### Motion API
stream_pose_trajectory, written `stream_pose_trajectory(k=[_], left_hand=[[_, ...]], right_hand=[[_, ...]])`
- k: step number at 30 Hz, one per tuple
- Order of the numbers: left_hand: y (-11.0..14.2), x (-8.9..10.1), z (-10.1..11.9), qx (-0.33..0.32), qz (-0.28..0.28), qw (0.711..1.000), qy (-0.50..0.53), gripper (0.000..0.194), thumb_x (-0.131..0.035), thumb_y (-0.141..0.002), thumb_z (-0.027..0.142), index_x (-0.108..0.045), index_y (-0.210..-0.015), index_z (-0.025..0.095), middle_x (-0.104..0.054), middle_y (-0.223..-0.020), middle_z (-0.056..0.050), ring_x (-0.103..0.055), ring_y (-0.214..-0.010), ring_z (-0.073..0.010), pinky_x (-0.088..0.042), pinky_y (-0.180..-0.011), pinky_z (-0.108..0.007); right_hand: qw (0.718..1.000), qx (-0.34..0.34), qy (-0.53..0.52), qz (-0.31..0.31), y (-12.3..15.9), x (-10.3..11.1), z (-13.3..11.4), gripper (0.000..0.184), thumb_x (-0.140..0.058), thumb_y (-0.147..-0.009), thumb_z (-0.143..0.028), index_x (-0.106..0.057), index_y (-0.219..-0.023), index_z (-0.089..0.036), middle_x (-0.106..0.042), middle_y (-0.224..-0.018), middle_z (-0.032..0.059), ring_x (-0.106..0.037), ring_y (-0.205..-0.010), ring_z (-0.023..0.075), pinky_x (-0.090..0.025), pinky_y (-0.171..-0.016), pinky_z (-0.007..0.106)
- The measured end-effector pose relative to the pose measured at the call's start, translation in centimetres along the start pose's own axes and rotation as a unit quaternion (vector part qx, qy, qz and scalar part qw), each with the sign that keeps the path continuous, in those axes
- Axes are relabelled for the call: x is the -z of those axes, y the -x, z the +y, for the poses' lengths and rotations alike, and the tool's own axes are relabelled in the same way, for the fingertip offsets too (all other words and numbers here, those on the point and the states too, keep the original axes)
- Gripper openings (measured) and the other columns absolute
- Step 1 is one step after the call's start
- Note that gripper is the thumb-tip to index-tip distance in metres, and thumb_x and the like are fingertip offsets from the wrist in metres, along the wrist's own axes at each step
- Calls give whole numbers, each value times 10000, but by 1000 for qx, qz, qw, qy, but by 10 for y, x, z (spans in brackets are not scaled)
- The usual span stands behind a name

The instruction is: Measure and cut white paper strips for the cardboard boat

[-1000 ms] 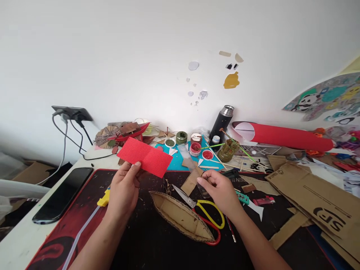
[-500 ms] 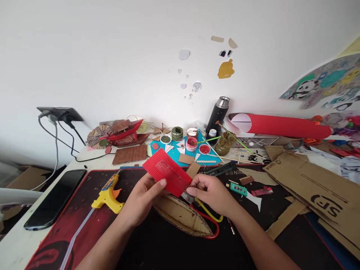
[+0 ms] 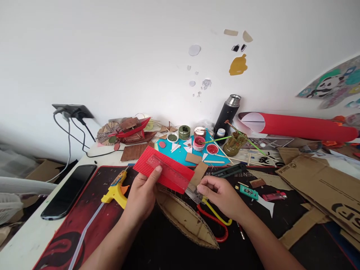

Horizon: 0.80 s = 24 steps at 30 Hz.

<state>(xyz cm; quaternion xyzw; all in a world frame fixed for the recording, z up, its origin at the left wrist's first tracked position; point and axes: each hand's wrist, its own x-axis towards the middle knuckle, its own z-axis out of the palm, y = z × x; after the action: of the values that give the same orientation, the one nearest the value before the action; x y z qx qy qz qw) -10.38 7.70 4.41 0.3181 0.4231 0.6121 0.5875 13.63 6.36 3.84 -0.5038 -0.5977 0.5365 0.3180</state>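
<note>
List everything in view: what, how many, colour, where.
Ridged card: one, red, centre.
Strip: one, clear, across the card.
Boat-shaped cardboard: one, brown, below the card.
Scissors: one, yellow and red, centre, partly hidden.
Glue gun: one, yellow, left.
Phone: one, black, far left.
Model boats: at least two, red and brown, back left.
Paint jars: three, green, brown and pink, back centre.
Sheet: one, blue, back centre.
Flask: one, black, back.
Paper roll: one, red, back right.
Cardboard pieces: several, brown, right.
Mat: one, black and red, front.
Socket panel: one, dark, back left.
Left hand: one, holding the card.
Right hand: one, holding the strip's end.
</note>
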Motion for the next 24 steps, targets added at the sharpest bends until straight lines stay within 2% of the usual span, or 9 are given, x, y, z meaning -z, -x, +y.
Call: stream_pose_trajectory(k=[3,6,9,11,18,24], left_hand=[[-3,-4,6,0,37,999,26,447,-988,-727,516,-821,-970,180,-842,-995,-87,-818,-976,-289,-687,-899,-399],[-5,-5,7,6,51,998,36,462,-1004,-694,499,-819,-963,172,-843,-999,-98,-818,-986,-300,-689,-894,-402],[-4,-3,5,21,37,998,35,459,-1009,-684,485,-813,-942,159,-841,-994,-113,-816,-991,-316,-693,-885,-419],[-3,-3,3,32,25,999,33,465,-1005,-694,494,-809,-944,155,-840,-995,-122,-816,-990,-322,-694,-883,-430],[2,-4,-2,34,-6,999,36,470,-970,-771,502,-801,-1086,197,-844,-1086,-105,-815,-1034,-309,-686,-930,-445],[3,-3,-4,4,-23,999,34,434,-951,-799,513,-831,-1057,185,-843,-1141,-119,-792,-1139,-330,-647,-1036,-464]], right_hand=[[1000,8,0,2,1,-1,0,427,-689,-959,-581,-641,-774,-199,-542,-705,-14,-479,-662,159,-368,-616,283],[999,10,-12,28,2,-1,3,521,-696,-954,-669,-597,-729,-209,-452,-639,-43,-388,-581,129,-304,-540,269],[998,-2,-51,40,1,1,5,614,-680,-918,-800,-563,-726,-228,-324,-553,-88,-273,-495,106,-215,-466,263],[997,-6,-70,38,0,2,6,650,-681,-887,-851,-558,-726,-234,-290,-526,-100,-254,-471,101,-190,-446,261],[997,-11,-62,45,1,0,5,688,-682,-856,-893,-539,-711,-235,-259,-562,-104,-234,-478,94,-177,-437,253],[997,-6,-57,43,1,-1,8,669,-662,-886,-874,-551,-729,-233,-267,-564,-101,-233,-486,98,-169,-442,257]])
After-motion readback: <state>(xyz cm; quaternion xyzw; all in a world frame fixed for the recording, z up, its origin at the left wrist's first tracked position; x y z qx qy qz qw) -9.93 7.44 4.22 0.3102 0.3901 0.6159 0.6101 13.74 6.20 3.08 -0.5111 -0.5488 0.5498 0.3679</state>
